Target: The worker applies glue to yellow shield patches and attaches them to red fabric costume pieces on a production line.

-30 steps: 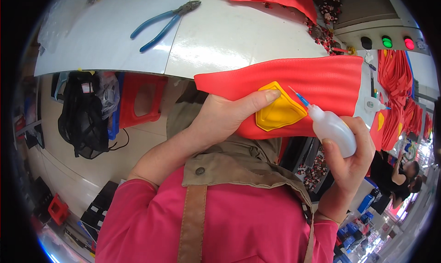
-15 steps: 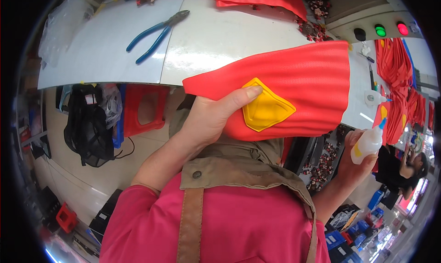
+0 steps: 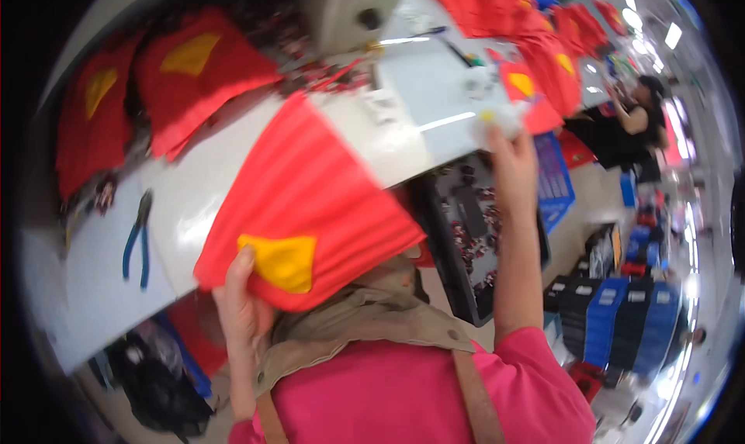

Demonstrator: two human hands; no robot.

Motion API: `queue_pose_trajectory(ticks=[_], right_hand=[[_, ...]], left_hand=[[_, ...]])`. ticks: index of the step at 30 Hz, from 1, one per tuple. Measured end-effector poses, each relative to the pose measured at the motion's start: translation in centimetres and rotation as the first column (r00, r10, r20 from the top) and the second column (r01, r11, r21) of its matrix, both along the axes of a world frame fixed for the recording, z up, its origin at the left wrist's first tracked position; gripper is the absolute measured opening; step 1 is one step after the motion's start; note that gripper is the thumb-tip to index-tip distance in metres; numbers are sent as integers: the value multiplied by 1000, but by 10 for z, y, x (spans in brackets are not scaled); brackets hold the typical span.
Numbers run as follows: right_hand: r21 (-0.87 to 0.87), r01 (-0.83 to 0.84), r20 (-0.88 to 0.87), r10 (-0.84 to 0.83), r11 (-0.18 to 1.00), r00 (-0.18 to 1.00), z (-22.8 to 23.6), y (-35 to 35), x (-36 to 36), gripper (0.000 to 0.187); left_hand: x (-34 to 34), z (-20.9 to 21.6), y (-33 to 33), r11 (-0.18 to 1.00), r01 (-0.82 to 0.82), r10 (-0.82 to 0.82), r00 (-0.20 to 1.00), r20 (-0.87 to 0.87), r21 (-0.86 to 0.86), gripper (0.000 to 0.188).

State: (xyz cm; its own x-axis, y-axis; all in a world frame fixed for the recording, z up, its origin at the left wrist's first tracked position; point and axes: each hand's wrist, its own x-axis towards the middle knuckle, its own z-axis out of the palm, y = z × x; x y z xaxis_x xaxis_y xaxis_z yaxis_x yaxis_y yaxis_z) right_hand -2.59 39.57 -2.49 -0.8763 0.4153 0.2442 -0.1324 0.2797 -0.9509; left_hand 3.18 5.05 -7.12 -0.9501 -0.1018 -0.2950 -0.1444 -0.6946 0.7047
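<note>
My left hand (image 3: pixel 242 308) grips the lower left edge of a red ribbed fabric piece (image 3: pixel 318 176), thumb on top beside its yellow shield-shaped patch (image 3: pixel 285 264). The piece fans out above my lap and over the table edge. My right arm is stretched out to the right, and my right hand (image 3: pixel 512 157) closes on a small whitish squeeze bottle (image 3: pixel 503 124), blurred by motion, over the light table. Whether the bottle rests on the table I cannot tell. Near it lies a red piece with a yellow patch (image 3: pixel 520 83).
Blue-handled pliers (image 3: pixel 138 242) lie on the left of the table (image 3: pixel 85 281). Two red pieces with yellow patches (image 3: pixel 198 79) lie beyond them. A black tray of small dark-red parts (image 3: pixel 473 234) sits below the table edge. A person in black (image 3: pixel 628 126) is farther right.
My view has swung to the right. My right hand has carried the bottle up and over the table. The red piece in my left hand is turned, its wide end now up and right.
</note>
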Motion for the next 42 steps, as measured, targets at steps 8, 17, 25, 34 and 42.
queue_pose_trajectory(ticks=[8,17,25,34,42], right_hand=[[378,-1,-21,10,926,1000,-26,-9,-79,41],[450,-8,26,-4,893,1000,-39,-15,-113,46],[473,-27,-174,123,881,977,31,-49,-9,40],[711,-323,-195,616,625,764,69,-124,41,19],[890,-284,-59,707,357,705,34,-161,51,18]], left_hand=[[8,1,4,996,71,-70,997,18,-45,35],[13,3,12,985,121,-121,993,8,-122,41],[10,3,16,965,95,-99,995,-3,-246,41],[5,2,12,957,139,-144,990,-2,-254,37],[7,-1,4,965,161,-161,987,16,-207,32]])
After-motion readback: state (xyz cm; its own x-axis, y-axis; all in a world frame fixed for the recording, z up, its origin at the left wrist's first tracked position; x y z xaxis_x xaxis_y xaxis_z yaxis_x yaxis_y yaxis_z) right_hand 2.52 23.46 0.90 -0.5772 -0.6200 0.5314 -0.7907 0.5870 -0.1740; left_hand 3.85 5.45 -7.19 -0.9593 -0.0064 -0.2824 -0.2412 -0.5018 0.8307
